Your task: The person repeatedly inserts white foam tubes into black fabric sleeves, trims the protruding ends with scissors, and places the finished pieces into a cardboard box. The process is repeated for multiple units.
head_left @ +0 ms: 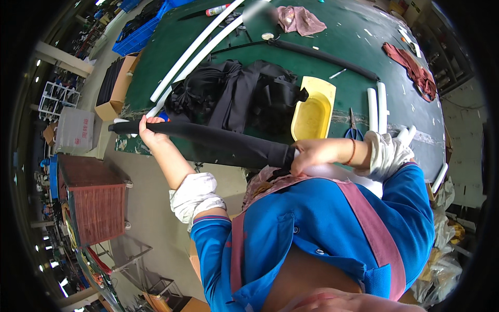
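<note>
A long black fabric sleeve (218, 143) stretches across in front of my body, along the near edge of the table. Close to its far left end, my left hand (151, 132) is wrapped round it. My right hand (315, 155) grips the sleeve's other end, where a white foam tube (338, 171) shows beside and under the wrist. How far the foam reaches inside the sleeve is hidden. Behind the sleeve lies a heap of black fabric (228, 93). A yellow plastic basin (326, 99) stands just beyond my right hand.
Blue-handled scissors (353, 130) and white foam tubes (382, 106) lie right of the basin on the green table (343, 47). Longer white tubes (192, 52) lie at the left. A finished-looking black tube (327, 58) and cloths (300, 22) are farther back. A wooden cart (93, 200) stands left.
</note>
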{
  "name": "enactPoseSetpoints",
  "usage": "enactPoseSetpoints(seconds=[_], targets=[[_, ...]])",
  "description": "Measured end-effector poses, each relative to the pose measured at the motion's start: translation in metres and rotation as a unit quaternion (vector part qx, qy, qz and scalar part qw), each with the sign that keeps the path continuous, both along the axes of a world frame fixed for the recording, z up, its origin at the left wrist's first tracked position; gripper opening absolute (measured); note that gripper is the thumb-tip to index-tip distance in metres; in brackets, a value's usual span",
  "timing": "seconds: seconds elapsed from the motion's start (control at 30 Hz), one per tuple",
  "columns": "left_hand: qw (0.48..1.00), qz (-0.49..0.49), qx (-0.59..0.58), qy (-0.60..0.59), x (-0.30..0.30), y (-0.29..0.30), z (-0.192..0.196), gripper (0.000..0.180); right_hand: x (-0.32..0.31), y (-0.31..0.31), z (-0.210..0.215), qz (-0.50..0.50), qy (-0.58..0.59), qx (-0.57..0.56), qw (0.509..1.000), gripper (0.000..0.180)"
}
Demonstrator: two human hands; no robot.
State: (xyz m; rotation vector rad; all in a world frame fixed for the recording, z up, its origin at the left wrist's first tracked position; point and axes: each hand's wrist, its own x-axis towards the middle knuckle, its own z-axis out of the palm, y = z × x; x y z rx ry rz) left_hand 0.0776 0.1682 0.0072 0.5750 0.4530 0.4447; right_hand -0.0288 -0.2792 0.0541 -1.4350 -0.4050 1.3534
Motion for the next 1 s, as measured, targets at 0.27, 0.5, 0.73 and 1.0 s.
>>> enactPoseSetpoints(seconds=[0.27, 0.5, 0.73, 1.0], targets=[[0.996, 0.027, -0.001, -0.082, -0.022, 0.012, 0.003, 0.024, 0.003, -0.018, -0.005, -0.005, -0.061, 0.013, 0.998, 0.045], [0.984, 0.099, 0.139, 0.047, -0.149, 0.147, -0.082, 0.024, -0.015, -0.083, -0.021, 0.003, -0.510, -0.181, 0.841, 0.041], [0.523, -0.005, 0.783, 0.337, -0.194, 0.022, -0.069, 0.084, 0.012, -0.079, -0.028, -0.083, -0.695, -0.112, 0.706, 0.026], [0.629, -0.543, 0.542, 0.124, -0.160, -0.205, -0.054, 0.057, 0.073, -0.104, -0.046, -0.149, -0.783, -0.169, 0.580, 0.059]])
